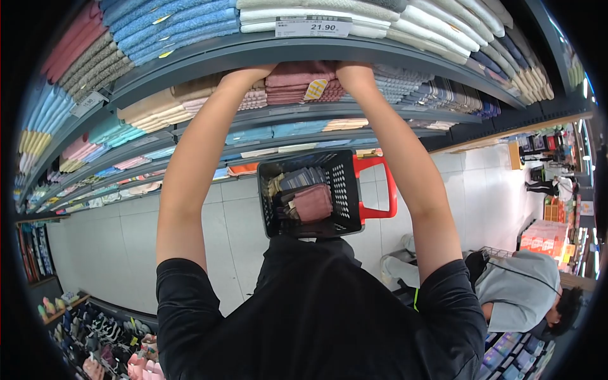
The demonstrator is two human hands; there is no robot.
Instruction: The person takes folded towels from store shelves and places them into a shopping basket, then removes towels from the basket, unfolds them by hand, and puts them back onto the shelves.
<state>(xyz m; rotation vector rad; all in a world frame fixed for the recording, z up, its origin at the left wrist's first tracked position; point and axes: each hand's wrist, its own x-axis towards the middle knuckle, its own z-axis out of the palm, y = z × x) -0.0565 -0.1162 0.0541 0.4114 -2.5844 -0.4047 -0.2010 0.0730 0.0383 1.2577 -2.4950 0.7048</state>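
Both my arms reach onto a shelf below the top one, to a stack of folded dusty-pink towels (297, 83) with a yellow-and-white label. My left hand (252, 74) is at the stack's left side and my right hand (356, 74) at its right side; the fingers of both are hidden by the shelf edge and the towels. Below, on the floor, stands a black basket (342, 190) with a red handle. Inside it lie a folded pink towel (311, 202) and a blue-grey striped one (303, 179).
Shelves of folded towels run across the front, with a price tag (313, 26) on the upper shelf edge (253, 54). A person in a grey shirt (519, 291) is at the lower right. Another person (563, 188) stands farther off. Racks of goods (95, 335) are at the lower left.
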